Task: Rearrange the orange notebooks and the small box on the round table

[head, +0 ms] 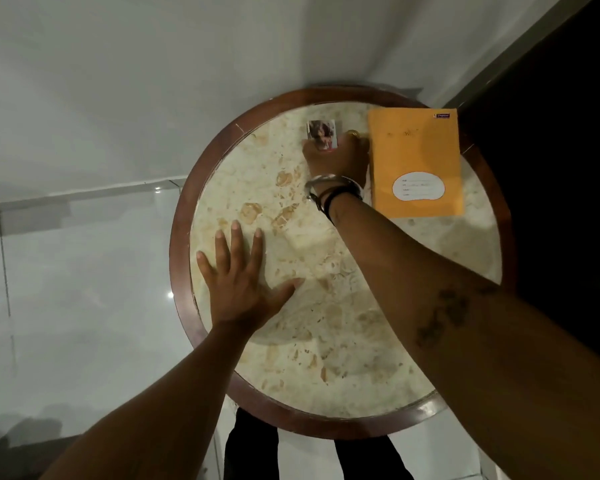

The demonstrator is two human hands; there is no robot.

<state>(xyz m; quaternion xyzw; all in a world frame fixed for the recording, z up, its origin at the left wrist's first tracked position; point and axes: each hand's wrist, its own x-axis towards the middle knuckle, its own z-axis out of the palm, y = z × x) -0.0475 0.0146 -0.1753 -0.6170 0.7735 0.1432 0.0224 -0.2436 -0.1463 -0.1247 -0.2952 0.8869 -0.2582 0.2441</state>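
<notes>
An orange notebook [415, 164] with a white label lies flat at the far right of the round table [181, 244], its corner over the rim. Whether another notebook lies beneath it I cannot tell. Left of it sits the small box [322, 133], printed with a picture. My right hand [338, 159] reaches across the table and closes its fingers on the near end of the box; bracelets circle the wrist. My left hand [243, 275] rests flat on the marble top at the left, fingers spread, holding nothing.
The table has a marble top inside a dark wooden rim. It stands against a white wall, with a dark door or panel [551, 133] at the right. Glossy white floor tiles [84, 289] lie to the left. My dark trouser legs [253, 452] show below the near rim.
</notes>
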